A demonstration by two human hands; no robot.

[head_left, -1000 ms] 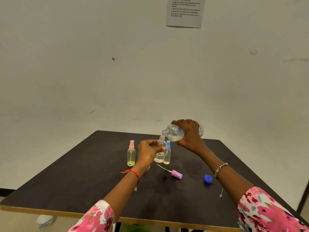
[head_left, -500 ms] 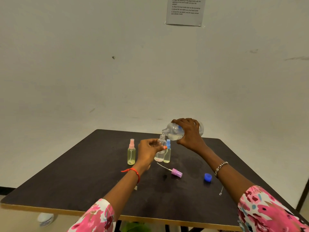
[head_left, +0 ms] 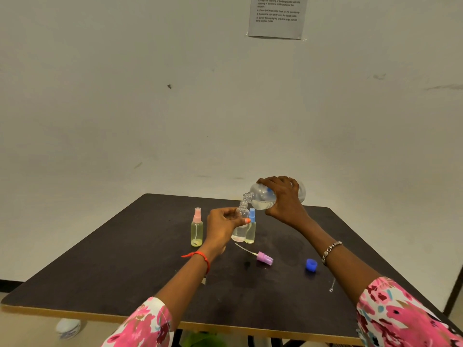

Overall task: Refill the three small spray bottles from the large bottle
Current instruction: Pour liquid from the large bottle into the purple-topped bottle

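Note:
My right hand [head_left: 283, 201] grips the large clear bottle [head_left: 263, 197], tipped on its side with its open neck over the mouth of a small open spray bottle [head_left: 240, 230]. My left hand [head_left: 221, 225] holds that small bottle upright, just above the dark table [head_left: 125, 266]. Right beside it stands a blue-capped spray bottle [head_left: 251, 226] with yellowish liquid. A pink-capped spray bottle [head_left: 197, 227] stands to the left. The purple spray head [head_left: 263, 257] with its tube lies on the table in front. The large bottle's blue cap [head_left: 311, 265] lies to the right.
A thin pin-like object [head_left: 332, 286] lies near the table's right edge. A printed sheet [head_left: 276, 17] hangs on the white wall behind. A white object [head_left: 68, 328] lies on the floor below the table's front left edge.
Both hands and the two bottles stay in the same pouring pose. The view has shifted slightly; nothing on the table has moved.

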